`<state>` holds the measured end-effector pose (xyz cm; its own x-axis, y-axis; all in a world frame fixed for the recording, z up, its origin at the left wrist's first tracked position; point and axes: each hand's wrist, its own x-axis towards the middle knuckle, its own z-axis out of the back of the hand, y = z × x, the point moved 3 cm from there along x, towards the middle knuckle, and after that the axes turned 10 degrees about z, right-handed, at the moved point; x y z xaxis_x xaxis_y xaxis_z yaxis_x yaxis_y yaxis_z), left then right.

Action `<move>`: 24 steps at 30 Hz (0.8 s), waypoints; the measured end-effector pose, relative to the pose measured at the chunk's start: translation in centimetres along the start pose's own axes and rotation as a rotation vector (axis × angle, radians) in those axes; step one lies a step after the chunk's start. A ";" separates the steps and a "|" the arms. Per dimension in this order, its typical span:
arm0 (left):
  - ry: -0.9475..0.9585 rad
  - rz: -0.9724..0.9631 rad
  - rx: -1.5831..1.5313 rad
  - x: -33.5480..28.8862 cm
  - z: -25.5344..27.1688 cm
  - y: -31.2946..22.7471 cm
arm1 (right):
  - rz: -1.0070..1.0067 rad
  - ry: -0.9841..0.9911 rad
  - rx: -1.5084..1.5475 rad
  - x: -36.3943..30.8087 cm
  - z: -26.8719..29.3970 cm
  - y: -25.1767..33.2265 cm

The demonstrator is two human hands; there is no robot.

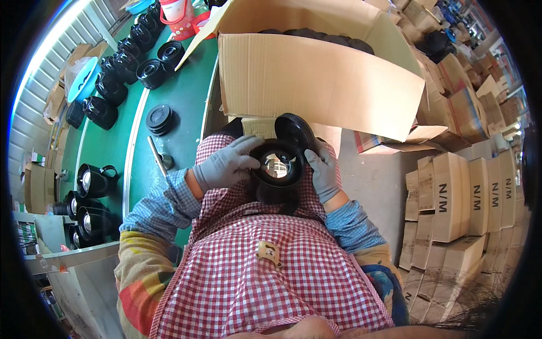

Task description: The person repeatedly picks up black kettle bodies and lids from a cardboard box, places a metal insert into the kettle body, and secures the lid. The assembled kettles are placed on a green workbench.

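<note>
On my lap rests a black jug (280,183) with its round mouth up, a mirror-bright liner showing inside. My left hand (228,164), in a grey glove, grips the left side of its rim, fingers curled over the edge. At the far right of the mouth a round black lid (296,131) stands tilted against the rim. My right hand (323,172), gloved too, pinches the lid's lower right edge, close to the jug. Whether lid and jug are joined is hidden.
Ahead stands an open cardboard box (316,79) with dark round things inside. The green bench (186,101) at left carries rows of black jug shells (111,87), stacked black discs (160,118), lined jugs (93,181) and a metal-handled tool (158,155). Cartons (451,198) are piled at right.
</note>
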<state>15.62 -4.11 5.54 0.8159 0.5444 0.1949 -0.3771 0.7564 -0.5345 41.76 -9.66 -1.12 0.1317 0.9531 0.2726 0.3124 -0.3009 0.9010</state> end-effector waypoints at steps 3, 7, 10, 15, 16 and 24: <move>-0.035 0.343 -0.136 -1.0 -1.7 2.5 | -0.025 0.002 -0.039 -0.4 -0.5 0.7; 0.107 0.584 -0.478 0.0 -4.2 7.4 | -0.101 -0.056 -0.118 -1.3 -0.6 -0.3; 0.176 0.524 -0.794 1.6 -3.4 8.8 | -0.072 -0.070 -0.186 -1.4 -0.2 -0.6; -0.043 0.737 -0.652 1.4 -5.9 6.0 | -0.063 -0.143 -0.224 -0.7 0.4 -0.5; -0.054 0.748 -0.658 1.4 -5.9 6.3 | 0.001 -0.137 -0.276 -0.5 0.7 -0.1; 0.261 0.559 -0.739 4.8 -5.9 9.1 | 0.146 0.203 -0.433 1.8 1.4 4.4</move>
<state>18.74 3.24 -3.22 0.7074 0.5916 -0.3867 -0.4423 -0.0563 -0.8951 44.66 -9.32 2.82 -0.0542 0.9021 0.4282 -0.1203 -0.4316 0.8940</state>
